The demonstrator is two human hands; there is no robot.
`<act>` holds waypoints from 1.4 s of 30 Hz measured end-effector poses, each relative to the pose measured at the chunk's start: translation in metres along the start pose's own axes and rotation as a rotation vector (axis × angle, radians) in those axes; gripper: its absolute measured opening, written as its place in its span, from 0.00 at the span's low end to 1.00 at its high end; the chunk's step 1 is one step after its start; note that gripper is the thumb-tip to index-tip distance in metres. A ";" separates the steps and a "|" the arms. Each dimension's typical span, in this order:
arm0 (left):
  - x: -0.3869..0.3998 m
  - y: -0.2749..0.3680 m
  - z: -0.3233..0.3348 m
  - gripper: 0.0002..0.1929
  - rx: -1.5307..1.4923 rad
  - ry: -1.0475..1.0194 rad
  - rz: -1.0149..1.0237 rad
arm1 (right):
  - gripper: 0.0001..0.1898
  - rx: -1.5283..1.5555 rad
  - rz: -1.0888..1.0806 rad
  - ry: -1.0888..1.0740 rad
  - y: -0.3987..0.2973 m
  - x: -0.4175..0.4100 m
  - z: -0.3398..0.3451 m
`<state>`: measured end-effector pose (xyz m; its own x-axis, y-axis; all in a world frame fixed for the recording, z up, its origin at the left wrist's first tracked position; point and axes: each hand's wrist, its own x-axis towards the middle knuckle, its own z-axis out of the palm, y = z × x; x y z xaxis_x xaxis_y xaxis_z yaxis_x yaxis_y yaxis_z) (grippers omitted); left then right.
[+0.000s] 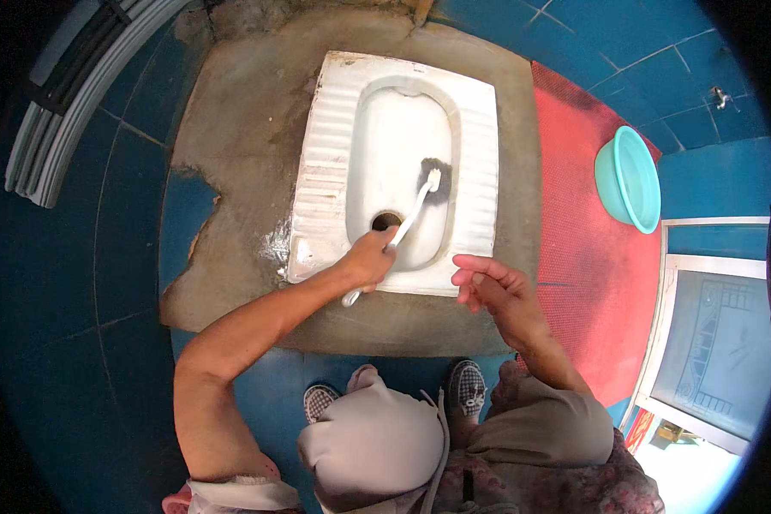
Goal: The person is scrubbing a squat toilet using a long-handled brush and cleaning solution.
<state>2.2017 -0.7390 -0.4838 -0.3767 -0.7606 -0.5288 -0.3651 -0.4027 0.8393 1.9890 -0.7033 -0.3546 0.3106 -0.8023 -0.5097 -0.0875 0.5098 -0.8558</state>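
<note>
Gripped in my left hand (369, 257) is the white handle of a toilet brush (413, 215). Its dark bristle head (435, 180) rests against the right inner side of a white ceramic squat toilet (395, 148). The handle's end pokes out below my fist. Just behind my fingers is the round drain hole (386, 220), partly covered by them. My right hand (495, 289) hovers by the pan's near right corner, fingers loosely curled and slightly apart, holding nothing. Ribbed footrests (324, 167) run along both sides of the bowl.
Stained cement (244, 128) surrounds the pan, with a jagged edge at left. A red mat (591, 283) lies to the right, bearing a turquoise plastic basin (629, 180). A metal tap (719, 97) sticks out of the blue tiled wall. Grey-white pipes or strips (96, 90) stand at upper left; a framed door (713, 340) is at right.
</note>
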 end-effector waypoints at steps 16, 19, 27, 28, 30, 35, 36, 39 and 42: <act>0.016 -0.012 -0.004 0.28 0.187 0.076 0.131 | 0.15 0.012 -0.024 -0.056 0.000 -0.001 -0.007; -0.035 -0.034 -0.001 0.27 0.243 -0.001 0.159 | 0.15 0.021 -0.010 -0.023 0.003 0.001 -0.011; 0.061 0.014 -0.018 0.25 0.155 0.217 0.131 | 0.14 -0.027 0.002 -0.018 -0.005 -0.001 0.000; 0.068 0.023 -0.030 0.27 0.044 0.187 0.033 | 0.14 -0.004 -0.001 -0.041 -0.001 0.000 0.003; 0.078 0.032 -0.032 0.28 0.058 0.213 0.034 | 0.14 0.004 -0.012 -0.049 -0.002 -0.002 0.003; 0.029 0.009 -0.003 0.27 0.154 0.115 0.094 | 0.15 -0.048 -0.061 0.041 0.000 -0.004 -0.008; 0.003 0.008 0.001 0.27 0.139 0.029 0.015 | 0.15 -0.038 -0.053 0.054 0.002 -0.006 -0.012; -0.061 -0.036 0.020 0.25 0.238 0.012 0.126 | 0.15 -0.067 -0.034 0.063 0.005 -0.005 -0.021; -0.092 -0.037 0.026 0.25 0.220 -0.009 0.101 | 0.15 -0.018 -0.029 0.073 0.003 -0.004 -0.026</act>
<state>2.2279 -0.6407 -0.4695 -0.4278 -0.7865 -0.4454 -0.5012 -0.2036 0.8410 1.9627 -0.7066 -0.3577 0.2430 -0.8375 -0.4895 -0.0965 0.4812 -0.8713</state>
